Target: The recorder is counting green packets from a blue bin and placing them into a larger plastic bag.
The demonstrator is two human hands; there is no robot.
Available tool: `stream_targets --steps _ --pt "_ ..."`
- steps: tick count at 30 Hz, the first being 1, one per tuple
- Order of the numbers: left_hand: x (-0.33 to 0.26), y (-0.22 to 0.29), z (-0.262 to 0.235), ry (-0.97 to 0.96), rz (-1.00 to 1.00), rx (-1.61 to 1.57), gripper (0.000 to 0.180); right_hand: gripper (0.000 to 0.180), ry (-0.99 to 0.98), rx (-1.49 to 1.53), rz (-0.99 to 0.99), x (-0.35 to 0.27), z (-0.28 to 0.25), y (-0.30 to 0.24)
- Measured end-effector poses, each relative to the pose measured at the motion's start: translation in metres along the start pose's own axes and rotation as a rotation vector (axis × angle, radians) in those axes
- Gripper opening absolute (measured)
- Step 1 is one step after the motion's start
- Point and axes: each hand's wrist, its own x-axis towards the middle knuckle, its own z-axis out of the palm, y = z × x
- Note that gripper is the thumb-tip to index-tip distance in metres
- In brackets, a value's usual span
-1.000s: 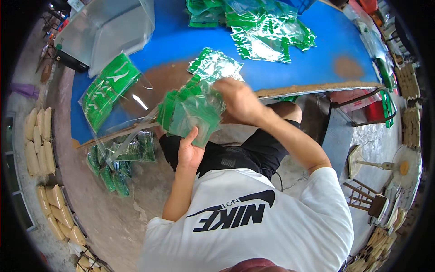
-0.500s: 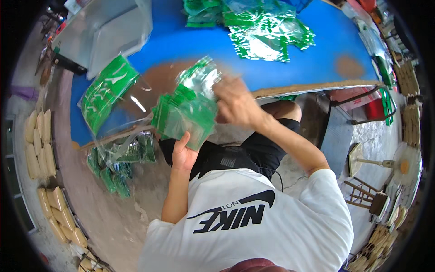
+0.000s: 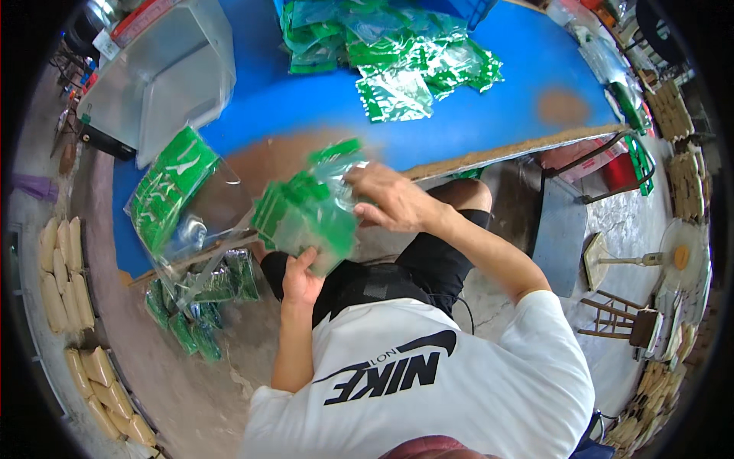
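Observation:
My left hand [image 3: 303, 280] is closed on the near edge of a fanned stack of green and clear plastic bags [image 3: 310, 218], with the thumb on top. At the stack's far right side, my right hand [image 3: 388, 197] pinches a green-and-clear plastic bag [image 3: 341, 162], which is blurred by motion. Left of the stack, a larger clear bag with green print [image 3: 174, 180] lies at the table's front left edge. A pile of loose green-and-clear plastic bags [image 3: 405, 61] covers part of the far side of the table.
The blue table [image 3: 298, 99] has worn brown patches and a rough front edge. A translucent plastic bin [image 3: 187, 84] stands at its left. Below the table, packed green bundles [image 3: 195, 321] lie on the floor. A wooden stool [image 3: 638, 325] and a fan [image 3: 679, 257] are at the right.
The right hand has moved slightly down and left, against the stack, and is less blurred. The stack is fanned more loosely, and the whole view has shifted a little.

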Motion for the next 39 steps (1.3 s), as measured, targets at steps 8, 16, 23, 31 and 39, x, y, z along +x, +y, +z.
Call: stream_targets --steps 8,16,23,31,39 --pt "-0.004 -0.007 -0.008 0.004 -0.090 -0.048 0.063 0.070 0.189 -0.652 0.401 0.025 -0.061 0.101" --pt "-0.010 -0.019 -0.030 -0.059 -0.054 -0.297 0.054 0.074 0.021 -0.460 0.172 0.006 -0.004 0.005" --pt "-0.006 -0.012 -0.006 0.060 -0.042 -0.225 0.053 0.038 0.131 -0.011 0.281 0.016 -0.031 0.019" --pt "0.009 -0.020 -0.036 0.068 -0.023 -0.278 0.065 0.026 -0.375 -0.021 -0.034 0.045 -0.018 -0.017" --pt "-0.010 -0.009 -0.014 0.051 -0.012 -0.149 0.071 0.081 0.359 -0.748 0.315 0.142 -0.103 0.201"
